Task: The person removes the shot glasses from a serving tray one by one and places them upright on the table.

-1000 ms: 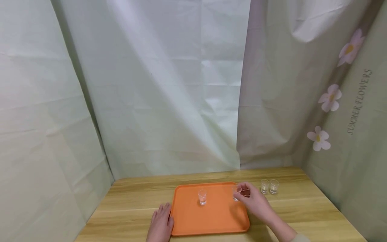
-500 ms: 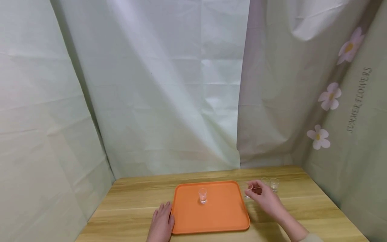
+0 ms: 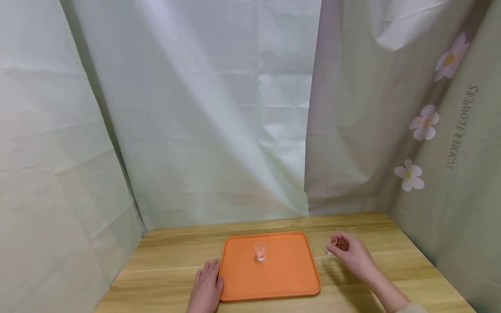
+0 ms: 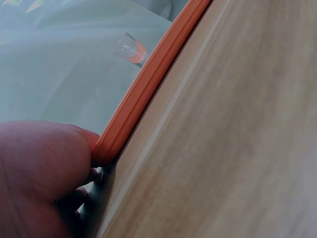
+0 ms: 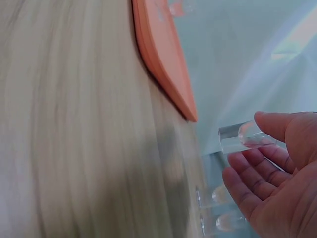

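Note:
My right hand pinches a small clear shot glass between thumb and fingers. In the right wrist view its thick base sticks out past the fingertips, above the wooden table. The glass is right of an orange tray and mostly behind the fingers in the head view. One more shot glass stands upright on the tray, towards its back. My left hand rests at the tray's left side with fairly straight fingers; its thumb touches the tray edge in the left wrist view.
Two more shot glasses stand side by side on the wooden table, beyond my right hand and partly hidden by it. Pale curtains surround the table at the back and sides, with printed flowers on the right.
My right hand has carried its shot glass rightward from above the tray's back right corner to over the table beside the tray. The left hand stays at the tray's edge.

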### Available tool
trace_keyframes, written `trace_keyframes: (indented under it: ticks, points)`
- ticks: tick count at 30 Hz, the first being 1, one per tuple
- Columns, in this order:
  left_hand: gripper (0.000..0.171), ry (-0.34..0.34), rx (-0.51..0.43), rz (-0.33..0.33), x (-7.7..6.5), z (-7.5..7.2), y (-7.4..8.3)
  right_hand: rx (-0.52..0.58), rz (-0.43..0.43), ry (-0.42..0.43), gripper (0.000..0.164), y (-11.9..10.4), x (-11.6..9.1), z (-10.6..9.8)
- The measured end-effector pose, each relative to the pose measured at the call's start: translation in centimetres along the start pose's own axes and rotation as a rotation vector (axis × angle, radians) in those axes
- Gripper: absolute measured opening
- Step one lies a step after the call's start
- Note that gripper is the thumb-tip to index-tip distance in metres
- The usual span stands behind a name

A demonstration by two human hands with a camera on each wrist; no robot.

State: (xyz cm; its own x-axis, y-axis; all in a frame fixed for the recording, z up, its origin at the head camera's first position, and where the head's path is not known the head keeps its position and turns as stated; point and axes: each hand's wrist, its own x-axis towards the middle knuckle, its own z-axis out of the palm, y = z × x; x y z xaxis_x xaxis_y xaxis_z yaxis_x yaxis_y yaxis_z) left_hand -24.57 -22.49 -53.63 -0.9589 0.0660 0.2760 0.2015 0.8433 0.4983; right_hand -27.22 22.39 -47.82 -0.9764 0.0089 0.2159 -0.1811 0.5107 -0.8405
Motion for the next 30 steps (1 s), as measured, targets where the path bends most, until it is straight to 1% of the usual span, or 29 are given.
trace_keyframes:
  ticks: [6,12,15,18,24,30]
  points:
    - [0.046,-0.014,0.006,-0.009,0.2,-0.1,0.0,-0.044,0.022,0.019,0.035,1.0,-0.4,-0.9]
    - [0.046,-0.015,0.008,-0.001,0.2,-0.2,0.0,-0.065,0.010,0.028,0.032,1.8,-0.5,-1.5]
    - [0.046,-0.018,0.002,-0.012,0.1,-0.1,-0.1,-0.090,0.007,0.025,0.033,2.1,-0.4,-1.8]
    - [0.046,-0.010,0.003,-0.007,0.0,-0.1,-0.1,-0.107,0.008,0.027,0.034,2.5,-0.4,-2.1]
    - [0.045,0.003,0.010,0.014,-0.1,0.0,-0.2,-0.114,0.014,0.030,0.031,3.0,-0.4,-2.4]
    - [0.045,0.000,0.018,0.015,0.0,0.1,-0.2,-0.111,0.008,0.036,0.029,3.4,-0.5,-2.5]
